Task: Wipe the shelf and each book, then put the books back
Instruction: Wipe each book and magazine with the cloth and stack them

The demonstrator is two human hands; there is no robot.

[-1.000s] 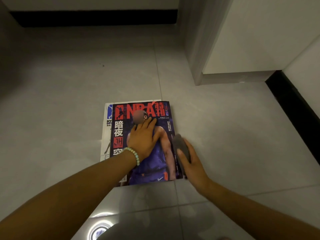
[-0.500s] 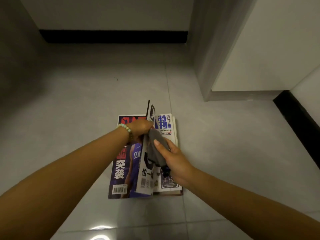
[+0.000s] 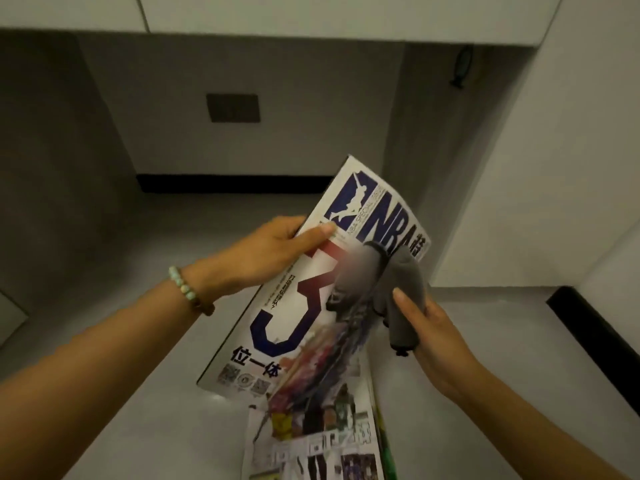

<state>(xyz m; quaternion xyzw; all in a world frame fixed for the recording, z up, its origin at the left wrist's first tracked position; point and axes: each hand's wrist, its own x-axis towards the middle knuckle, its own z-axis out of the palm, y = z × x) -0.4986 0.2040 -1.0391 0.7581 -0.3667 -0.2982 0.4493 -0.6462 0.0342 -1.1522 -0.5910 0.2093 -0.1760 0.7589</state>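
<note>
Nearest the camera, a loose magazine [image 3: 313, 443] lay flat on the grey tiled floor [image 3: 145, 393], with a green edge of something beneath it showing along its right side. Just above it, the white NBA magazine [image 3: 277, 327] was held up off the floor, tilted, with its spine to the left; whether its blurred lower corner touched the loose one could not be told. A second earlier a purple-covered NBA issue had lain flat on top of the pile under a flat left palm, with the cloth at its right edge. Now that issue was out of view and the white one had been lifted instead. The left hand [image 3: 273, 252], with a bead bracelet [image 3: 187, 289] at the wrist, pinched the upper spine edge, thumb on the cover and fingers behind. The right hand [image 3: 438, 336] had its fingers curled round a folded grey cloth [image 3: 398, 289], whose top rested against the right part of the cover. This suggested the purple issue was done and the white cover was next to be wiped. Farther off ran the black skirting [image 3: 225, 183], and above it a dark wall plate [image 3: 232, 108]. No shelf was in view, so putting the books back seemed some way off.
</note>
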